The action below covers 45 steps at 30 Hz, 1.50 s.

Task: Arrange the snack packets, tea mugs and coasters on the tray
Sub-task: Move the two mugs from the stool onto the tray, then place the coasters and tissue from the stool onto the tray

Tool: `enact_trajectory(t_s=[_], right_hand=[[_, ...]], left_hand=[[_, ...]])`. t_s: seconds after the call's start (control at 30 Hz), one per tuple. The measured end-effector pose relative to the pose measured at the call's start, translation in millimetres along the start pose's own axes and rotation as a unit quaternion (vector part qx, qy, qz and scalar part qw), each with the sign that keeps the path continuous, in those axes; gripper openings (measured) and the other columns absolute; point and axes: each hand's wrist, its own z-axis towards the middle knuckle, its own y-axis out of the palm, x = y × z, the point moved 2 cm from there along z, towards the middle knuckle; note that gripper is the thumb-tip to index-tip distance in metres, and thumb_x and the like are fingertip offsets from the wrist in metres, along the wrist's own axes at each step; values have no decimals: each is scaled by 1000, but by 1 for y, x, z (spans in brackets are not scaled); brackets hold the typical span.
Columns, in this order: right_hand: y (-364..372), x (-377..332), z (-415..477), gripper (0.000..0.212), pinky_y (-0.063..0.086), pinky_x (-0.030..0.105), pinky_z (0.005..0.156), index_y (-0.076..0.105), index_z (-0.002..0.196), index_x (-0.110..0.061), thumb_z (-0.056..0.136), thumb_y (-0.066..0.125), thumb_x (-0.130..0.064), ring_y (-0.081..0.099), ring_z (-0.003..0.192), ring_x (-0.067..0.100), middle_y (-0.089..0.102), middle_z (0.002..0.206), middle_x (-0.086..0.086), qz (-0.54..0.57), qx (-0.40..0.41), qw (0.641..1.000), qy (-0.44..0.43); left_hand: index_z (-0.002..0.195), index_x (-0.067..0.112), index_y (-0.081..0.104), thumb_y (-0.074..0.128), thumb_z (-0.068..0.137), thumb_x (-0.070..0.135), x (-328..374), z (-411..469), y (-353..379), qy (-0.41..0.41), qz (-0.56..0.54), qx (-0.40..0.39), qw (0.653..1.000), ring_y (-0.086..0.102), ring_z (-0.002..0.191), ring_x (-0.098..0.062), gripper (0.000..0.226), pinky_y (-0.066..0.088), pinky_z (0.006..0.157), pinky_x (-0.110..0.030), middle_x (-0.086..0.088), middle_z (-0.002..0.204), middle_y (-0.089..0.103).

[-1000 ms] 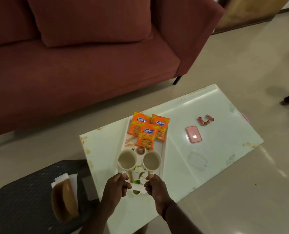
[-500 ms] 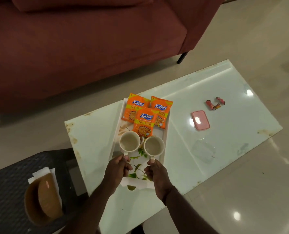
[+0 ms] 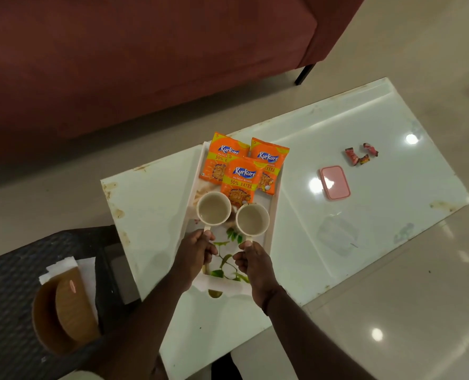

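Note:
A white tray [image 3: 275, 204] with a leaf print lies on the glass table. Three orange snack packets [image 3: 240, 182] overlap at its far end. Two cream mugs stand side by side over the tray's middle. My left hand [image 3: 196, 253] grips the handle of the left mug [image 3: 213, 212]. My right hand [image 3: 252, 263] pinches the handle of the right mug [image 3: 252, 219]. A brownish round thing, perhaps a coaster [image 3: 231, 221], shows between the mugs, mostly hidden.
The white glass table [image 3: 365, 223] also carries a pink lid [image 3: 334, 182], a clear box [image 3: 337, 238] and several red sweet wrappers [image 3: 360, 155]. A dark stool [image 3: 14, 270] at the left holds a wooden napkin holder [image 3: 63, 311]. A red sofa [image 3: 145, 64] stands behind.
Both hands keep their hold on the mug handles. The mugs have shifted slightly toward the packets, and the camera has tilted down and closer.

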Motion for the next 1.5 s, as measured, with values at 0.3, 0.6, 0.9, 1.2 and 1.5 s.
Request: enact_trajectory(t_s=[0.3,0.6,0.9,1.2,1.5], right_hand=[[-4,13,-26,37,51,26,67,35,124,-30,97,50,-49,64,85,13,63,101,1,-131,126,981,-66],[28,43,-65,58,52,42,99,34,140,-26,92,58,-45,45,126,16,37,141,-3,-333,157,898,-240],[106,70,-107,57,41,46,108,39,141,-19,93,60,-40,40,132,18,40,142,1,-383,74,866,-312],[182,99,-154,69,32,40,114,30,148,-26,92,40,-65,32,142,19,34,155,1,-431,-17,840,-329],[236,143,-174,91,31,46,115,22,150,-27,79,63,-66,35,140,19,37,153,-2,-455,-24,852,-257]], left_hand=[[124,18,50,56,94,33,-6,-23,-9,88,231,120,962,68,92,-18,35,56,85,-38,-1,109,69],[131,17,46,63,87,38,-44,-87,-50,218,399,223,862,54,119,-23,52,48,97,-38,-5,129,56],[134,19,44,55,92,41,-70,-152,-117,263,392,279,836,40,135,-22,49,38,110,-45,-6,144,46],[135,14,45,47,95,36,-96,-190,-202,235,304,388,838,36,135,-24,46,30,108,-39,-11,146,40],[144,25,35,52,91,7,-74,-138,-304,242,500,189,810,33,141,-27,58,35,112,-51,-8,153,35]])
